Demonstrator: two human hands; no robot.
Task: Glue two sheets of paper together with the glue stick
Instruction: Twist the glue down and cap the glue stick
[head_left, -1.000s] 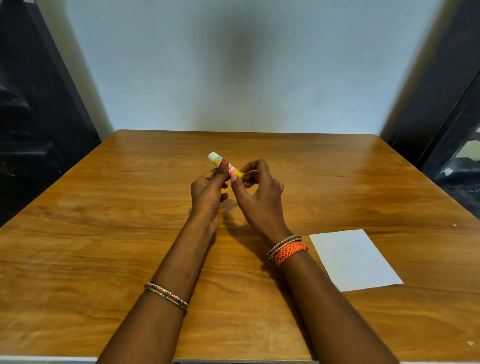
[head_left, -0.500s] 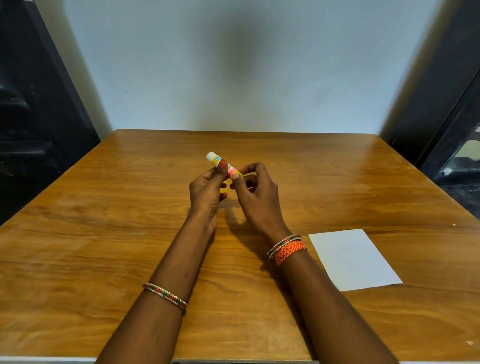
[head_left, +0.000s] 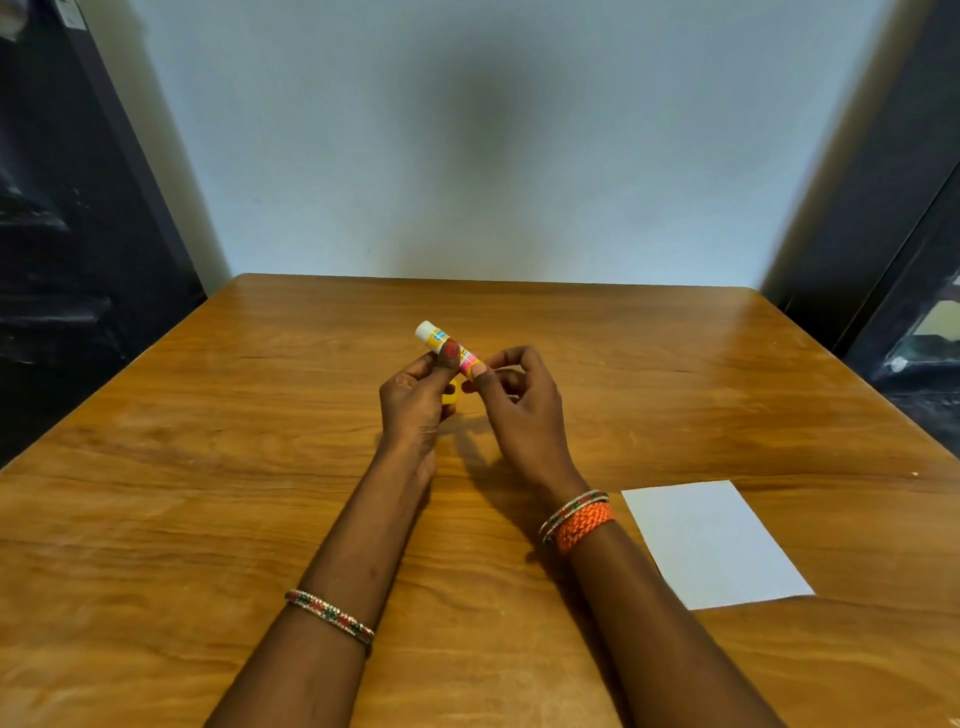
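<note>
A: What has moved since the earlier frame?

B: Very little. Your hands have drifted slightly and the glue stick (head_left: 445, 345) has tipped a touch. A yellow piece (head_left: 453, 393), likely the cap, now shows below your left thumb.

A: From the head camera, where does the stick lie?

B: Between your two hands, above the table (head_left: 208, 467). Its long axis slants from the white end, up and beyond your left fingers, down toward your right fingertips.

A: And the grips?

B: Your left hand (head_left: 415, 410) has its fingers curled, the thumb pinching the stick's middle. Your right hand (head_left: 522, 410) pinches the near end with thumb and forefinger, its other fingers loosely bent.

A: Which hand is nearer the paper (head_left: 714, 543)?

B: Your right; the paper lies flat beside that wrist, well apart from the stick. I see one white rectangle and cannot tell whether it is one sheet or two stacked. I judge no glue is on it yet.
</note>
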